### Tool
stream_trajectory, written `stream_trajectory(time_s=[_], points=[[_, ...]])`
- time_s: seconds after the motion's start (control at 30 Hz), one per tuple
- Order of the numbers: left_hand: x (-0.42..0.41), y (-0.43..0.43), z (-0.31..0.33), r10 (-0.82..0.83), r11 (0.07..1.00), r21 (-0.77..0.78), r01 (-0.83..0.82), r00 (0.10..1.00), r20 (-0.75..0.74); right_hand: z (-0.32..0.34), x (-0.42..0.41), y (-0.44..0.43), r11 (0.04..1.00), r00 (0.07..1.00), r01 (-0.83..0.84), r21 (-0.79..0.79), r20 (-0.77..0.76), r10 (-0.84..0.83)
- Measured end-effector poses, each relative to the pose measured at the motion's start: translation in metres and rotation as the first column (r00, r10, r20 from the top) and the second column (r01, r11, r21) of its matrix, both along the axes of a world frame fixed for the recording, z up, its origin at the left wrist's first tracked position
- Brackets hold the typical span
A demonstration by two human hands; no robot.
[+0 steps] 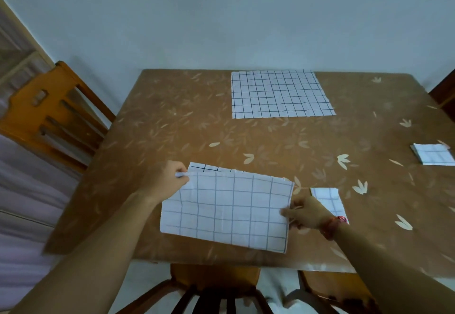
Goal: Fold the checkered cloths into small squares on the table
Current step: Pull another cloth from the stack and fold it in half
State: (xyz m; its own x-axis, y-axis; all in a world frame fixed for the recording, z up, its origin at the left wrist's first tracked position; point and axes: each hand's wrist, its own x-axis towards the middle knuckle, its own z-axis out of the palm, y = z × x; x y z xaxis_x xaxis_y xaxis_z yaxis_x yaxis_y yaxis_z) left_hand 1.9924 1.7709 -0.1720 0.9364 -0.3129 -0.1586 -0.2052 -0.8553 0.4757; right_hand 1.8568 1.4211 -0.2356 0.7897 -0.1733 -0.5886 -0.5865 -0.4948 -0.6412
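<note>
The checkered cloth (pixel 229 205) being worked on lies at the near middle of the desk (pixel 172 129), doubled over on itself, with a strip of its lower layer showing past the far edge. The left hand (pixel 167 180) is at the cloth's far left corner, its fingers (pixel 181 169) curled and pinching the corner of the upper layer. The right hand (pixel 307 212) is at the cloth's right edge, about halfway along it, its fingers (pixel 286 211) closed on that edge, and a red wristband (pixel 334 222) sits on its wrist. Just right of this hand, partly hidden behind it, a folded square (pixel 327 196) of the same white, dark-lined fabric lies flat on the desk. A second folded square (pixel 433 155) rests well apart at the desk's right edge. At the far side, right of centre, a spread cloth (pixel 280 94) lies fully open and flat. The desk has a brown covering with a pale leaf pattern. A wooden chair (pixel 54 112) stands at its left side.
</note>
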Motion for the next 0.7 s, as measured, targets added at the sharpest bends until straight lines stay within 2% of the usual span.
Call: stream_trajectory(time_s=[0.17, 0.33, 0.43, 0.6, 0.7], points=[[0.014, -0.019, -0.024, -0.002, 1.000, -0.029, 0.004, 0.999, 0.053, -0.019, 0.005, -0.002, 0.986, 0.990, 0.136, -0.100, -0.033, -0.140], [0.013, -0.025, -0.051, -0.087, 0.993, 0.098, 0.069, 0.975, 0.203, -0.037, 0.014, -0.002, 0.962, 0.974, 0.212, -0.169, -0.047, -0.223], [-0.008, -0.025, -0.072, -0.133, 0.986, 0.115, 0.117, 0.981, 0.139, -0.044, 0.019, -0.001, 0.951, 0.969, 0.237, -0.197, -0.026, -0.247], [-0.067, -0.033, -0.103, -0.295, 0.950, 0.119, 0.290, 0.955, 0.023, -0.051, 0.031, 0.001, 0.945, 0.969, 0.235, -0.226, -0.019, -0.245], [-0.100, -0.034, -0.121, -0.393, 0.915, 0.105, 0.389, 0.919, 0.020, -0.055, 0.033, 0.001, 0.943, 0.970, 0.228, -0.241, -0.025, -0.241]])
